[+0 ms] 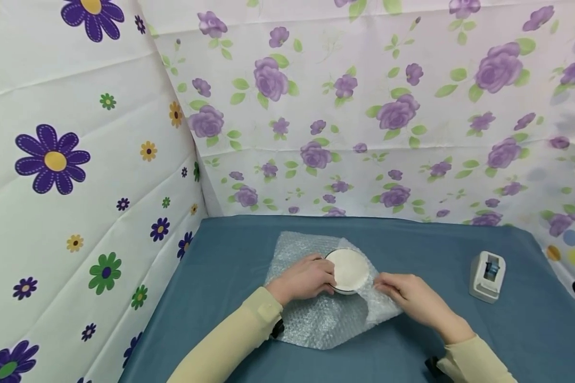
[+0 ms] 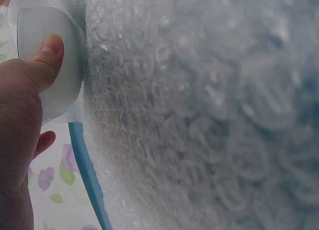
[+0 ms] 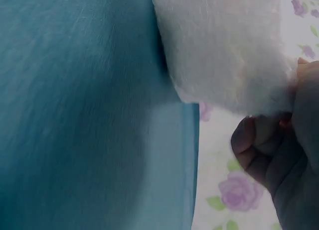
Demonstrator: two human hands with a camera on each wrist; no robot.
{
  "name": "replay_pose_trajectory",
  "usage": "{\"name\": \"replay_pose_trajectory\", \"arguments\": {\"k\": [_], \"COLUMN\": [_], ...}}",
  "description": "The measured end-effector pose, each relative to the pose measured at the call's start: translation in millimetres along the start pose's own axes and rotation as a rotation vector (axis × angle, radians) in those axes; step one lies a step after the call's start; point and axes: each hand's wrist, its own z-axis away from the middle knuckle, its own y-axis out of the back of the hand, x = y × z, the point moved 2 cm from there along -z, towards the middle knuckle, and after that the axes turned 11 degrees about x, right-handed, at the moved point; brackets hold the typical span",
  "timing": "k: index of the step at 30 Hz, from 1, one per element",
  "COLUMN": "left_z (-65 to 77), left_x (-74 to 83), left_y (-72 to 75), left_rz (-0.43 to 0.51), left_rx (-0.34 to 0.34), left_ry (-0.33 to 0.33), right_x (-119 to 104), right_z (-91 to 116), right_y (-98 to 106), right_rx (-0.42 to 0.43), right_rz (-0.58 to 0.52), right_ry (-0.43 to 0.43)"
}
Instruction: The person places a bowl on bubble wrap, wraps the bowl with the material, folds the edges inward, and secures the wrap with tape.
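Note:
A white bowl [image 1: 347, 270] with a thin dark rim sits on a sheet of bubble wrap [image 1: 311, 324]. My left hand [image 1: 309, 276] grips the bowl at its left side; the left wrist view shows the thumb [image 2: 52, 50] pressed on the outer wall of the bowl [image 2: 65, 80]. To the right of the bowl, my right hand [image 1: 414, 298] pinches the edge of the bubble wrap, which is lifted and folded up against the bowl's right side. In the right wrist view, the raised wrap [image 3: 229, 51] runs into the curled fingers [image 3: 244, 140]. Its pinched edge is partly hidden.
A white tape dispenser [image 1: 487, 276] with a blue part in it stands on the right of the table. Blue-grey cloth [image 1: 211, 298] covers the table. Flower-patterned sheets [image 1: 316, 106] hang behind it and on the left.

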Motion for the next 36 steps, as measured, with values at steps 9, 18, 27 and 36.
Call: {"name": "replay_pose_trajectory", "arguments": {"k": [9,18,27,36], "left_z": [-4.9,-2.9,-5.6,3.6], "left_x": [-1.3,-2.1,-3.1,-1.8], "left_y": [-2.2,-4.4,-7.7,-12.4], "left_rz": [-0.075,-0.138,-0.087,-0.047], "left_rx": [-0.043,0.006,0.056,0.073], "left_ry": [-0.042,-0.039,0.002,0.069], "right_x": [-8,-14,-13,-15], "right_z": [-21,-38,-54,-59], "right_y": [-11,-14,-23,-33], "right_rx": [0.089,0.184,0.262,0.187], "right_rz": [0.061,0.157,0.052,0.065], "right_ry": [0.073,0.034,-0.175,-0.174]}}
